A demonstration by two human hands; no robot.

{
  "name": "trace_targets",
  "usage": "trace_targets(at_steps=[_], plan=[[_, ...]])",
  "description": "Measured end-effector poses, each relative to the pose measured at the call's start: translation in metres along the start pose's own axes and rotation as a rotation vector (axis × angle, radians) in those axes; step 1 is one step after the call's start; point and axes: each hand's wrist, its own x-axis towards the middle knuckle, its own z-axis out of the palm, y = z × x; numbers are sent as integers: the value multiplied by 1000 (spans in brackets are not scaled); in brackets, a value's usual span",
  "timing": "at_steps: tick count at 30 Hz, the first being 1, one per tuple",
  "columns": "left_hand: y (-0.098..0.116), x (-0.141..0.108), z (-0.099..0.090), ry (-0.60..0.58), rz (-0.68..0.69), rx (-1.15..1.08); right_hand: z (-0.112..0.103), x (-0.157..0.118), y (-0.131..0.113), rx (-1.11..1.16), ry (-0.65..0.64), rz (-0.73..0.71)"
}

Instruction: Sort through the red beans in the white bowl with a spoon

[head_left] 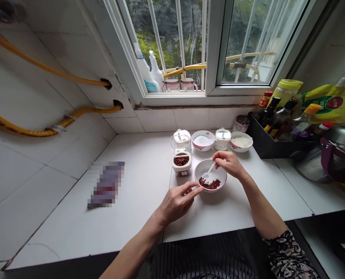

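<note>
My right hand pinches the handle of a small white spoon, whose bowl end dips into a white bowl with a pink rim. Dark red peppercorns lie along the near side inside it. From the left, my left hand grips the bowl's near rim with its fingertips; its thumb is not clearly seen. Just left of the bowl stands an open seasoning jar full of the same peppercorns. Its clear lid appears to be tipped back, overlapping another white-topped jar behind.
Behind are a bowl of white granules, a lidded jar and a bowl of pale powder. At right stand a black bottle box and a steel pot. A blurred packet-like item lies left on the white counter.
</note>
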Motion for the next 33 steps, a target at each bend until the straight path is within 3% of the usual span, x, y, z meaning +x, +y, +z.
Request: trace_targets(at_steps=[12, 24, 29, 33], plan=[[1, 2, -1, 11, 11, 5, 3, 5, 2, 252, 60, 117], [1, 2, 0, 12, 2, -6, 9, 9, 5, 330, 189, 168], [2, 4, -1, 9, 7, 10, 23, 10, -8, 273, 257, -14], [3, 5, -2, 7, 2, 21, 41, 6, -22, -55, 308, -353]])
